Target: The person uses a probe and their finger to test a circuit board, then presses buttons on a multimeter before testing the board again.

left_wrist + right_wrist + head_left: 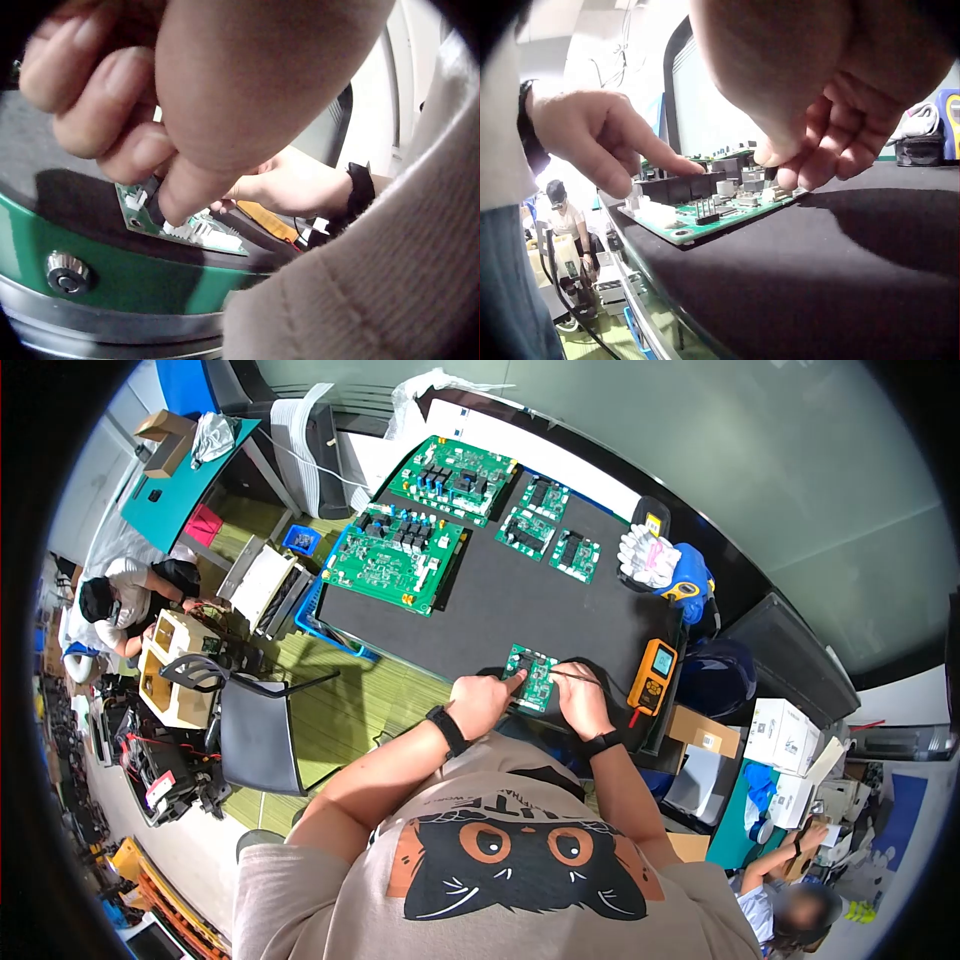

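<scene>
A small green circuit board lies on the dark mat at the table's near edge, between the two hands. My left hand stretches its index finger onto the black block-shaped components of the board and presses there; its other fingers are bent back in the left wrist view. At the board's right side, my right hand pinches a thin dark piece between thumb and fingertips, low over the board. Most of that piece is hidden by the fingers, and I cannot tell its kind. White connectors line the board's near edge.
Two large green boards and several small ones lie farther back on the mat. An orange handheld meter lies at the right, with a blue-and-yellow device behind it. Another person sits at the left.
</scene>
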The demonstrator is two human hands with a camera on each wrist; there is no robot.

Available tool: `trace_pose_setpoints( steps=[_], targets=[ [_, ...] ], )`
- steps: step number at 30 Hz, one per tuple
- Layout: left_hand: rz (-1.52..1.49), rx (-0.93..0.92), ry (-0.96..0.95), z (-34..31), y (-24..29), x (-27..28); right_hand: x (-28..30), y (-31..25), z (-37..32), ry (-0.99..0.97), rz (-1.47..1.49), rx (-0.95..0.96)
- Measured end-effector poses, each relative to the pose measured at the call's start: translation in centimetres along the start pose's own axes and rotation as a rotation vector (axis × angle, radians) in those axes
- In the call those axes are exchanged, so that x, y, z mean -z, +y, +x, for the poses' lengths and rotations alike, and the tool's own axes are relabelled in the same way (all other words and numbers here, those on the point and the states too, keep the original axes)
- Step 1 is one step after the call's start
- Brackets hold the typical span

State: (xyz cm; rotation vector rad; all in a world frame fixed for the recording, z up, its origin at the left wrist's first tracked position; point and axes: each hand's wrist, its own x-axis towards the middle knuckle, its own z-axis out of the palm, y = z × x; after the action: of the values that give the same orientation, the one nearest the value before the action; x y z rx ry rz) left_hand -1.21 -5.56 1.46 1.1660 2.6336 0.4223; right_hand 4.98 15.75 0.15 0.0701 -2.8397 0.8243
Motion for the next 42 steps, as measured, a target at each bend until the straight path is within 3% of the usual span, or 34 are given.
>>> trace_pose_setpoints(
  steps=[31, 42],
  targets=[
    [-0.017, -0.009, -0.018, 0.3, 0.1, 0.5, 0.5, -0.3, 0.6, -0.052, -0.129, 0.069],
    [-0.029, 0.002, -0.025, 0.3, 0.2, 0.8, 0.0, 0.0, -0.1, -0.033, -0.038, -0.010]
  ],
)
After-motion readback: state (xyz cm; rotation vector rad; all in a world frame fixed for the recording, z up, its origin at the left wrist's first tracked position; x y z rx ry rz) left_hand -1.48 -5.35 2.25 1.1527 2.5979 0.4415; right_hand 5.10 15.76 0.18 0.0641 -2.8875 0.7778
